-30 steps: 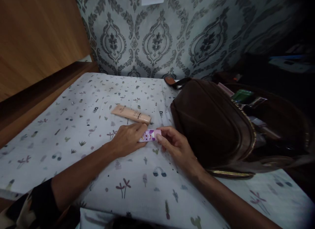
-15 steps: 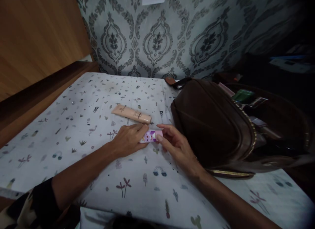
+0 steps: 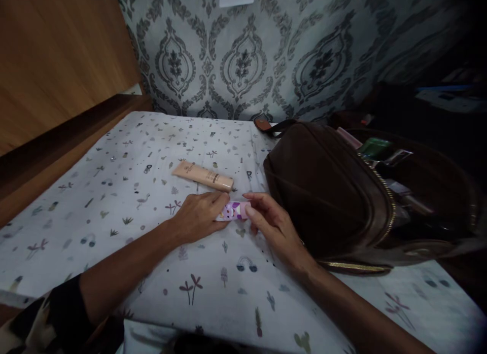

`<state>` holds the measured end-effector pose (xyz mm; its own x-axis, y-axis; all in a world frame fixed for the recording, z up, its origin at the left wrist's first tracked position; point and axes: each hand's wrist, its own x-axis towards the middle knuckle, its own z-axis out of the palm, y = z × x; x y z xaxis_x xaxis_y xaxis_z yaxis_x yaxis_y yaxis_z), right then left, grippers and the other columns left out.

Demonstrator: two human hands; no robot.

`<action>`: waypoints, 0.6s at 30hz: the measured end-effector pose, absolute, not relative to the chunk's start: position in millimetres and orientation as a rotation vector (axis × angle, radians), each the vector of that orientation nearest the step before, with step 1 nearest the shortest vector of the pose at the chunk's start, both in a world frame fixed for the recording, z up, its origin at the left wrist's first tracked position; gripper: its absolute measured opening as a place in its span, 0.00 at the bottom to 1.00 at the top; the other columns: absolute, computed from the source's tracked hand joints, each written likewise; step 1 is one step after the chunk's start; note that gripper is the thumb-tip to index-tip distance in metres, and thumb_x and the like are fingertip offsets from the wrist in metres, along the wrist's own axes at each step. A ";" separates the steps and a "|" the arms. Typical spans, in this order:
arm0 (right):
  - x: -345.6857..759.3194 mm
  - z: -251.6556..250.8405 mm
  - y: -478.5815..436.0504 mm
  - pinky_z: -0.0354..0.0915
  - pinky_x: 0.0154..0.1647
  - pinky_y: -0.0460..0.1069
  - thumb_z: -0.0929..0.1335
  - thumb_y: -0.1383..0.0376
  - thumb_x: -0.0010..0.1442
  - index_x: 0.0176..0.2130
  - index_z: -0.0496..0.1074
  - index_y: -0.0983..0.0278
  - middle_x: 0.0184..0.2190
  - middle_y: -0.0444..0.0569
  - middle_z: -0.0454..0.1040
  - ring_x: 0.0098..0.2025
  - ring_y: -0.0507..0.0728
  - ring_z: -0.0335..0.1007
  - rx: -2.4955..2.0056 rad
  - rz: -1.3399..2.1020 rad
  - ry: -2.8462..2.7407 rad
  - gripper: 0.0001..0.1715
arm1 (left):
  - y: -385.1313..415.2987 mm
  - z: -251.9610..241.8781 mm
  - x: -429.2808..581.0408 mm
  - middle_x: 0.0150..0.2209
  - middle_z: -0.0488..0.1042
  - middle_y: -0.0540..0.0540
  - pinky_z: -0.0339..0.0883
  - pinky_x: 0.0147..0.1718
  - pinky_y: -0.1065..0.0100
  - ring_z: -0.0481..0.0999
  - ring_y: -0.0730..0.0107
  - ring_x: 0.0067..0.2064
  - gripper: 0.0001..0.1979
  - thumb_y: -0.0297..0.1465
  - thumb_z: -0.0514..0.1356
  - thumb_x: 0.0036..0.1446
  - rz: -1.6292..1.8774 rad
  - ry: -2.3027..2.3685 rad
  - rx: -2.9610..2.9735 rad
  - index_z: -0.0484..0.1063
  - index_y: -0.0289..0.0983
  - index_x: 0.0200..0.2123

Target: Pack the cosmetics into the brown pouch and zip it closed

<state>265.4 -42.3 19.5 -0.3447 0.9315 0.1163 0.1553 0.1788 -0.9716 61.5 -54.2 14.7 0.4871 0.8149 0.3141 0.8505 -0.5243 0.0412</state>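
A small purple printed tube (image 3: 230,211) with a pink end lies low over the cloth between my two hands. My left hand (image 3: 200,215) is closed around its left end, so that part is hidden. At the pink end, my right hand (image 3: 272,223) pinches with the thumb in front and the fingers curled behind, the index finger reaching above it. Just beyond my left hand, a beige squeeze tube (image 3: 203,176) rests flat on the cloth, its cap pointing right.
A brown leather bag (image 3: 323,191) stands unzipped on the right, with a green packet (image 3: 375,148) and other items showing inside. Patterned white cloth (image 3: 125,202) covers the surface. A wooden panel (image 3: 61,60) rises at left; damask wallpaper (image 3: 243,60) lines the back.
My right thumb has shifted very slightly on the pink end. Both hands, the purple tube, the beige tube and the bag otherwise stay in place.
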 end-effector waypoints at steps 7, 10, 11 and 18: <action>265.2 20.3 -40.9 0.58 0.23 0.47 0.67 0.44 0.61 0.31 0.68 0.62 0.20 0.41 0.65 0.22 0.51 0.59 -1.073 1.258 -1.722 0.25 | -55.5 16.9 63.7 0.34 0.77 0.47 0.64 0.27 0.68 0.78 0.64 0.33 0.12 0.38 0.60 0.62 -0.451 -1.405 -2.602 0.66 0.37 0.44; 265.4 22.1 -41.0 0.57 0.23 0.47 0.65 0.42 0.62 0.25 0.62 0.61 0.16 0.40 0.60 0.20 0.51 0.57 -1.133 1.242 -1.735 0.29 | -56.1 17.7 64.5 0.34 0.77 0.47 0.64 0.27 0.68 0.78 0.64 0.34 0.12 0.38 0.59 0.62 -0.469 -1.377 -2.620 0.66 0.37 0.43; 265.5 22.2 -41.3 0.57 0.23 0.47 0.65 0.42 0.63 0.25 0.63 0.61 0.17 0.40 0.61 0.21 0.51 0.58 -1.143 1.230 -1.737 0.29 | -56.0 17.7 64.4 0.34 0.77 0.47 0.64 0.27 0.68 0.78 0.64 0.33 0.12 0.38 0.60 0.62 -0.476 -1.376 -2.622 0.66 0.37 0.43; 265.3 16.5 -42.5 0.63 0.24 0.46 0.71 0.48 0.57 0.47 0.70 0.62 0.36 0.48 0.72 0.33 0.54 0.68 -1.036 1.267 -1.630 0.26 | -53.9 17.1 63.0 0.34 0.77 0.47 0.63 0.25 0.67 0.78 0.62 0.32 0.15 0.38 0.61 0.60 -0.439 -1.524 -2.609 0.67 0.37 0.46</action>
